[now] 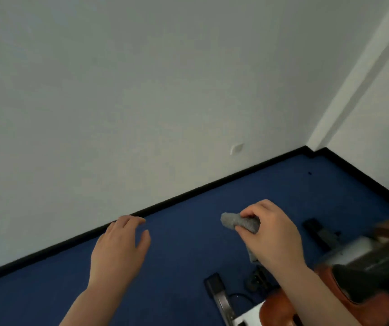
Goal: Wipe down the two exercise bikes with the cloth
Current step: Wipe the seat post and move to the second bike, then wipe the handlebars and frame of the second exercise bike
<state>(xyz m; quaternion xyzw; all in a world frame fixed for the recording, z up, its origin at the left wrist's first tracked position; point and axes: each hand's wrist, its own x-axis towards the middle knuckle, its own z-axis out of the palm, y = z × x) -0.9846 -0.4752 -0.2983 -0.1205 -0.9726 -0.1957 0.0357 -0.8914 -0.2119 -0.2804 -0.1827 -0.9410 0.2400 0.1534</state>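
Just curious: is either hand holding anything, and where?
The right hand grips a grey cloth around its bunched middle. The left hand holds nothing.

Head-worn view, tilted, down toward blue floor [47, 295] and white wall [141, 90]

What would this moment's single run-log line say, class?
right hand: grips grey cloth | left hand: open, empty | exercise bike: lower right, not touched | floor: blue carpet

The setting was an indoor exercise room. A blue carpeted floor [188, 243] met plain white painted walls [141, 90] at a black skirting strip [165, 203]. An orange-and-black exercise bike with a grey metal base [344, 292] stood at the lower right edge of the floor.
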